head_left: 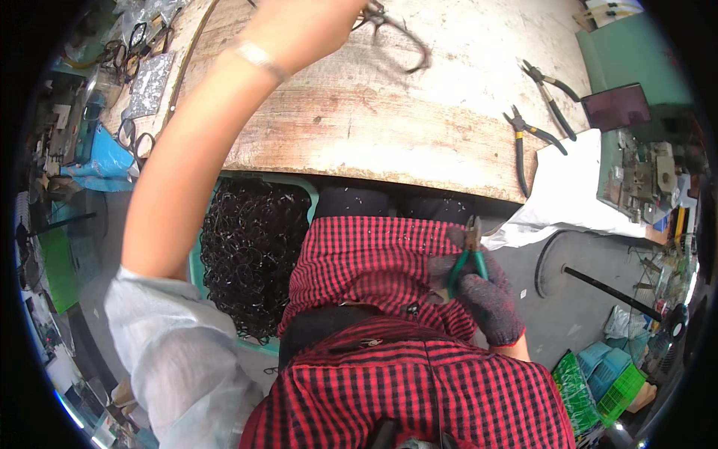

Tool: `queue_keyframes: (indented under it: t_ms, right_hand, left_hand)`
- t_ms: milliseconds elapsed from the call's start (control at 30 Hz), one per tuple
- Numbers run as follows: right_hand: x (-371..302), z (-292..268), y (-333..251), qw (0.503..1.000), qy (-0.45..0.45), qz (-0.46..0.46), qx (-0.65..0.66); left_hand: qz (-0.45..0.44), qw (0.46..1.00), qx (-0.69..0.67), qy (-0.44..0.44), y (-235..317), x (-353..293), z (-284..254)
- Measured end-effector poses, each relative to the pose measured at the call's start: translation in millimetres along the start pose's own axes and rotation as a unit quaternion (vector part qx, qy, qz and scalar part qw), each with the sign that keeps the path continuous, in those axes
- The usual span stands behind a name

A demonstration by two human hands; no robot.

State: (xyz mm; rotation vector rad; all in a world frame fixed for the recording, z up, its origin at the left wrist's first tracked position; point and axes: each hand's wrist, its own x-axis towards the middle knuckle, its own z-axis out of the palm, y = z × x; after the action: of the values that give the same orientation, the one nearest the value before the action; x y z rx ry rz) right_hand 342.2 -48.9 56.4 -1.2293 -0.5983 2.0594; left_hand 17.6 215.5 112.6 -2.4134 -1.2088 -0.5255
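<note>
My left arm stretches across the wooden workbench (336,120), and my left hand (318,22) is at the top edge of the view. A dark glasses frame (426,57), smeared by motion, hangs at its fingers, which are partly cut off. In my lap, my right hand (490,303) wears a dark grey knit glove and grips green-handled pliers (479,263), their metal jaws pointing toward the bench. Beside my left thigh, a light green bin (313,196) holds a heap of dark, thin frame-like pieces (254,254).
Two pliers with black and yellow handles (520,153) lie on the bench's right side. Several glasses frames (134,138) and plastic bags (152,84) are at its left. White cloth (561,194) drapes over the right corner. A dark phone-like slab (618,107) lies beyond; green baskets (577,389) stand lower right.
</note>
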Motion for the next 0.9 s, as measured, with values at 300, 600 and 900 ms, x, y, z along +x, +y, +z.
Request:
queue_keyframes:
  t_ms: [300,600,900]
  right_hand:
    - [52,49,-85,0.523,0.033,-0.332,-0.784]
    - [126,72,-108,0.362,-0.06,-0.398,-0.841]
    - [154,67,-127,0.251,-0.137,-0.459,-0.842]
  left_hand:
    - [-0.514,0.455,-0.701,-0.195,156,-183,-31]
    - [-0.48,0.485,-0.697,-0.22,149,-182,-26]
    - [-0.457,0.457,-0.737,-0.199,144,-187,-21]
